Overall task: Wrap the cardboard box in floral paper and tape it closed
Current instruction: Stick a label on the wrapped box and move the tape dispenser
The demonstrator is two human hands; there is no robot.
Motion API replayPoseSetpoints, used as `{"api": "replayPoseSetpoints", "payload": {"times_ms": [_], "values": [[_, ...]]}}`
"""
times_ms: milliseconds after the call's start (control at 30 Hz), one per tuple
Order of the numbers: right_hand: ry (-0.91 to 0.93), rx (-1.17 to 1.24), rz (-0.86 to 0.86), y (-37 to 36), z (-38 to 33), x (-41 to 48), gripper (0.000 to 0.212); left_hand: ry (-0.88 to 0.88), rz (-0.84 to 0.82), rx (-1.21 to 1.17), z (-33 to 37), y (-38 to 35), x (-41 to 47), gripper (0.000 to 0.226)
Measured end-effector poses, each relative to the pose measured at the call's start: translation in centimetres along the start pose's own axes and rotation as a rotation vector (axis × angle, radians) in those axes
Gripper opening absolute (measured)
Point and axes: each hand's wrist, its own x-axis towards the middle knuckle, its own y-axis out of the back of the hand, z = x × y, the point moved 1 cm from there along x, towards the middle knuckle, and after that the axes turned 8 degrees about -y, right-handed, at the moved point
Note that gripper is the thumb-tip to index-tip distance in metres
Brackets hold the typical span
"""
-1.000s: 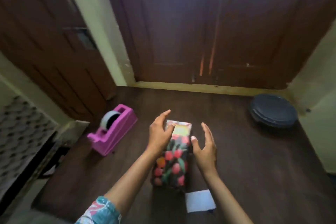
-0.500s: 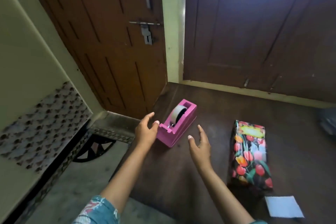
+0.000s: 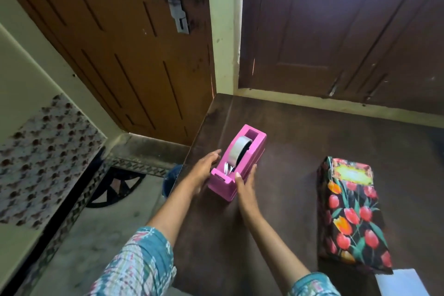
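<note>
Glossy floral paper (image 3: 353, 214), pink plastic dispenser (image 3: 236, 166) (smooth), dark wood table (image 3: 312, 132)

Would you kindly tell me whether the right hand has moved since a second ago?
Yes. The right hand has gone left across the table, from beside the wrapped box to the pink tape dispenser.

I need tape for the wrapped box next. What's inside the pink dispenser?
A clear tape roll sits in the pink dispenser slot, with a small square pocket behind it. The roll's lower part is covered by the walls.
</note>
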Motion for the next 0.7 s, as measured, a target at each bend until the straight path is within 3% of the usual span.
{"api": "replayPoseSetpoints", "payload": {"times_ms": [100,267,700], "values": [[-0.002,0.055,0.003,-1.1,0.3,0.7,0.087,-0.001,-0.033,-0.027,0.3,-0.6,0.1,0.030],[0.002,0.086,0.005,-1.6,0.3,1.7,0.084,-0.005,0.015,-0.070,-0.3,-1.2,0.6,0.034],[0.070,0.031,-0.236,-2.6,-6.3,12.1,0.093,-0.123,0.074,-0.106,3.2,1.4,8.6,0.046]]}}
